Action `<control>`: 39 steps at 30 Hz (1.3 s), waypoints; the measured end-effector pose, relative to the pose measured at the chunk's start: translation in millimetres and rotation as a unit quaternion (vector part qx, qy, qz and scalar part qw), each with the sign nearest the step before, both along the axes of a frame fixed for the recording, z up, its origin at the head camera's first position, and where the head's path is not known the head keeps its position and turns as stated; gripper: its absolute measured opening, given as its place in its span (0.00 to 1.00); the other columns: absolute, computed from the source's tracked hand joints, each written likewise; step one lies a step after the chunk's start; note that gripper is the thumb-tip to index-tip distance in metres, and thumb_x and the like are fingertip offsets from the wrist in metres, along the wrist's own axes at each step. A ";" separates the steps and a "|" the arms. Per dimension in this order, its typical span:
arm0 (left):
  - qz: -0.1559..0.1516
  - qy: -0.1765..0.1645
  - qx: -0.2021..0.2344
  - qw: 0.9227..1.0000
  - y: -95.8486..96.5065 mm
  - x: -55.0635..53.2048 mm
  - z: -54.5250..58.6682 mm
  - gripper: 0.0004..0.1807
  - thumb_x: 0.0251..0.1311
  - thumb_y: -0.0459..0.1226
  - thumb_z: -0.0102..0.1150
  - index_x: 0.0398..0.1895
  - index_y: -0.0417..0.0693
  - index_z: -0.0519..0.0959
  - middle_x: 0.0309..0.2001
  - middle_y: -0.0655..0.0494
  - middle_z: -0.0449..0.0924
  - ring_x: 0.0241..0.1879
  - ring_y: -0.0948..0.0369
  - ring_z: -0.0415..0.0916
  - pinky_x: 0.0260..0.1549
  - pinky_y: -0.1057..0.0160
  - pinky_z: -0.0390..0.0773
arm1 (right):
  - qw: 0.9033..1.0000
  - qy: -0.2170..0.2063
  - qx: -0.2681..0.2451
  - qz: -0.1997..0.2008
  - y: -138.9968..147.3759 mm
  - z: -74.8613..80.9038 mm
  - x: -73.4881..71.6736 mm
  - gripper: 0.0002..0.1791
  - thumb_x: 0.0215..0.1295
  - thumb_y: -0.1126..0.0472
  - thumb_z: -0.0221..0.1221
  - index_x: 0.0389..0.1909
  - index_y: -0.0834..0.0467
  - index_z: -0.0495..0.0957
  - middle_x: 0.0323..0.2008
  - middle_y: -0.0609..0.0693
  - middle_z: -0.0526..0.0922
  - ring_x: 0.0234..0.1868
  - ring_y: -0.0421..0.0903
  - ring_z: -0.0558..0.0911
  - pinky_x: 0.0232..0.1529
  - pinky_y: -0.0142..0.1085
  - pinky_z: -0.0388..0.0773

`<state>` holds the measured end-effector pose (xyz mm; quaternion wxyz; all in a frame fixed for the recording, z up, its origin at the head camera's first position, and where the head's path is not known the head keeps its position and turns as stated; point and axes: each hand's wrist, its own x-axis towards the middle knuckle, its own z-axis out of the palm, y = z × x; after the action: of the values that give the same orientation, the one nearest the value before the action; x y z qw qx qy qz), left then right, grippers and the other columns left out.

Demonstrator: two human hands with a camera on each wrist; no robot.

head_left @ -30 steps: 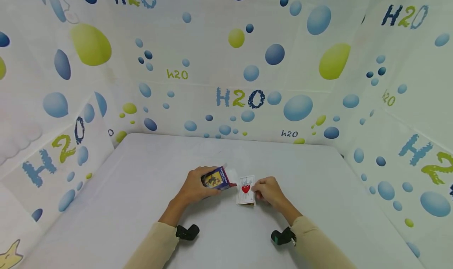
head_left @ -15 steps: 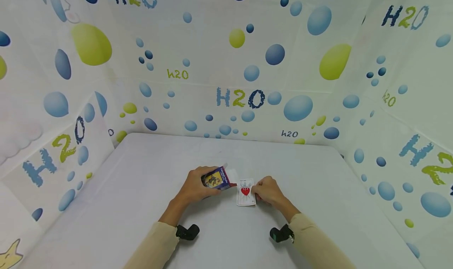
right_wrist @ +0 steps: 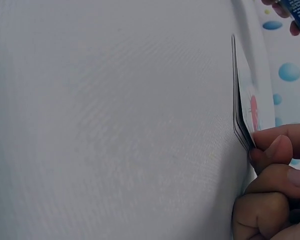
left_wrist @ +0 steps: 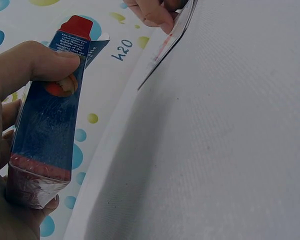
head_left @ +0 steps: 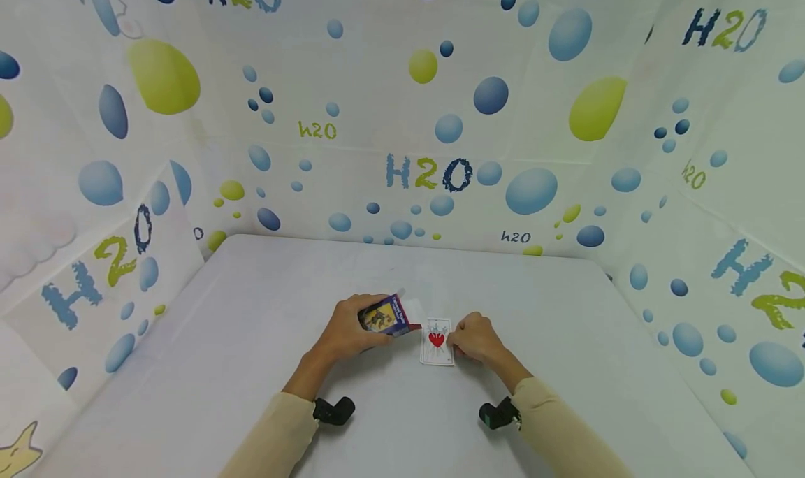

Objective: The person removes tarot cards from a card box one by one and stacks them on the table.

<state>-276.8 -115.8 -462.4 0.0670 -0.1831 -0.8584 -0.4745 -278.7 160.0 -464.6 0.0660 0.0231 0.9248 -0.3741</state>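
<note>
White cards, on or just above the table, should be light, bendy and slippery, best taken by the edge where fingers of the right hand pinch them, while the left hand has fingers wrapped around the box

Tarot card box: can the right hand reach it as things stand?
Probably yes: the tarot card box opens toward the right hand, though that grip pinches the heart card and the left hand holds the box.
</note>
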 end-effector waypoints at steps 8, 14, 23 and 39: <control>0.011 -0.011 -0.014 1.000 1.4 1.2 0.0 0.42 0.41 0.44 0.82 0.66 0.57 0.79 0.57 0.55 0.80 0.50 0.56 0.74 0.50 0.54 0.76 | 1.000 0.004 -0.004 -0.003 2.3 0.0 1.8 0.11 0.59 0.63 0.63 0.18 0.59 0.80 0.14 0.49 0.77 0.16 0.42 0.70 0.15 0.31 0.64; 0.007 -0.002 -0.007 1.000 1.6 0.4 -0.9 0.41 0.39 0.43 0.82 0.64 0.57 0.80 0.55 0.55 0.80 0.48 0.57 0.73 0.46 0.56 0.75 | 1.000 0.009 -0.011 -0.017 2.1 -1.2 2.9 0.13 0.59 0.62 0.63 0.16 0.58 0.78 0.14 0.48 0.75 0.16 0.42 0.69 0.15 0.32 0.64; 0.001 0.000 -0.013 1.000 2.6 1.1 -0.4 0.42 0.39 0.44 0.83 0.65 0.56 0.79 0.56 0.55 0.81 0.48 0.58 0.73 0.47 0.56 0.75 | 0.995 0.085 -0.018 -0.049 -2.6 -9.1 1.3 0.15 0.61 0.61 0.55 0.15 0.57 0.76 0.14 0.47 0.72 0.19 0.43 0.70 0.18 0.34 0.64; -0.022 0.010 0.002 1.000 2.9 -4.0 -6.5 0.41 0.36 0.41 0.84 0.62 0.58 0.81 0.48 0.59 0.83 0.43 0.59 0.73 0.43 0.57 0.74 | 0.952 0.243 -0.184 -0.026 -38.6 -4.2 0.8 0.05 0.63 0.67 0.63 0.28 0.59 0.81 0.21 0.49 0.77 0.25 0.44 0.74 0.24 0.31 0.69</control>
<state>-280.8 -112.9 -468.9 0.0656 -0.2065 -0.8524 -0.4759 -278.0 121.4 -468.8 -0.1669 -0.0567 0.8274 -0.5333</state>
